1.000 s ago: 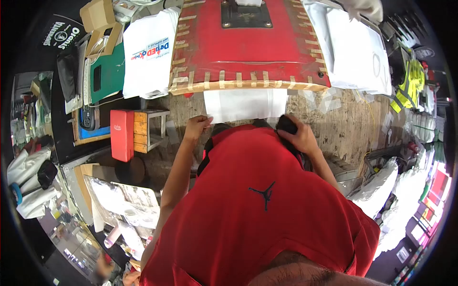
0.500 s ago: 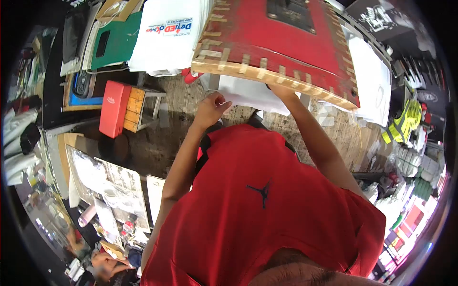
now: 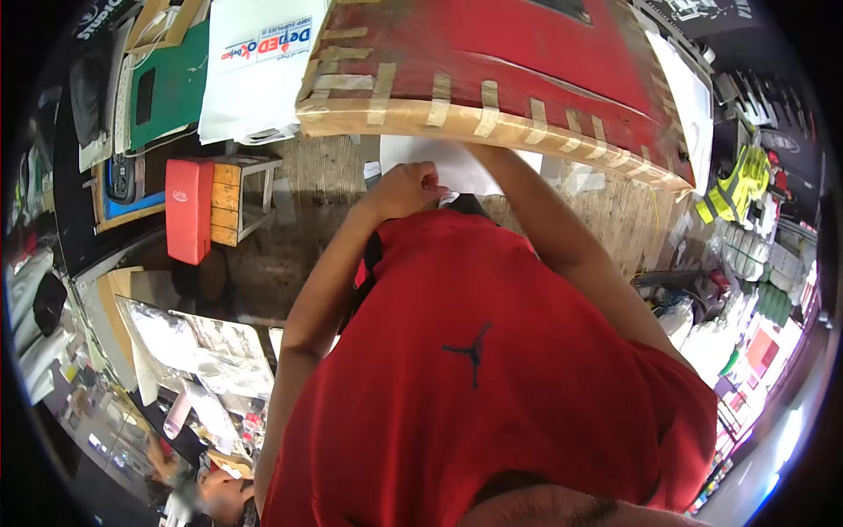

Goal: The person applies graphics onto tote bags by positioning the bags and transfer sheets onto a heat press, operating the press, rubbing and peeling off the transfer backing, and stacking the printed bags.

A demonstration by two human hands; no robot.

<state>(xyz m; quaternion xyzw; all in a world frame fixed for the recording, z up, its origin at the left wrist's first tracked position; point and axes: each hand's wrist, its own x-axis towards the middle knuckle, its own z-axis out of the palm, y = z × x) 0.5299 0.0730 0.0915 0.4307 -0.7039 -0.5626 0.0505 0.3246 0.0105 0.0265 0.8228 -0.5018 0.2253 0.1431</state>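
My left hand (image 3: 402, 189) is at the near left part of a white sheet of paper (image 3: 461, 169), its fingers curled and closed at the sheet's edge. My right forearm (image 3: 549, 211) reaches forward over the sheet. The right hand is hidden under the near edge of a raised red screen frame (image 3: 492, 66), so its fingers do not show. Strips of tan tape run along the frame's wooden rim. The far part of the sheet is also hidden beneath the frame.
A stack of white printed sheets (image 3: 255, 88) lies left of the frame, beside a green board (image 3: 167, 92). A red box (image 3: 189, 211) rests against a small wooden stool (image 3: 226, 204). A yellow safety vest (image 3: 738, 184) hangs at right. Another person (image 3: 224, 492) is at lower left.
My view has shifted, and the red frame looks larger and nearer. The left hand has moved inward over the sheet. The right hand has gone further under the frame.
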